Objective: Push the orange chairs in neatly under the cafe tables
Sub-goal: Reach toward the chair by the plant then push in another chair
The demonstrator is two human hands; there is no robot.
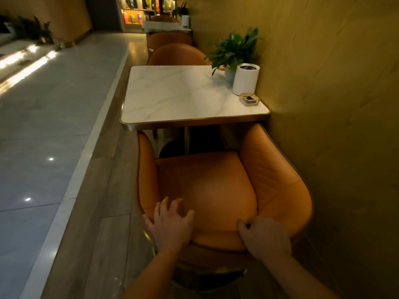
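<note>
An orange padded chair (216, 186) stands right in front of me, facing a white marble cafe table (172, 96) with a gold rim. The ends of its arms reach the table's near edge, while the seat lies outside it. My left hand (170, 223) rests on the left part of the backrest top with its fingers spread and loosely bent over the inner side. My right hand (263, 236) grips the backrest top at the right, thumb on the inside. A second orange chair (177, 55) stands at the table's far side.
A wall (323, 104) runs close along the right of the chair and table. On the table's right side stand a potted plant (233, 48), a white cylinder (245, 78) and a small clear box (249, 99). An open tiled aisle (54, 126) lies left. Farther back another table with orange chairs (166, 37).
</note>
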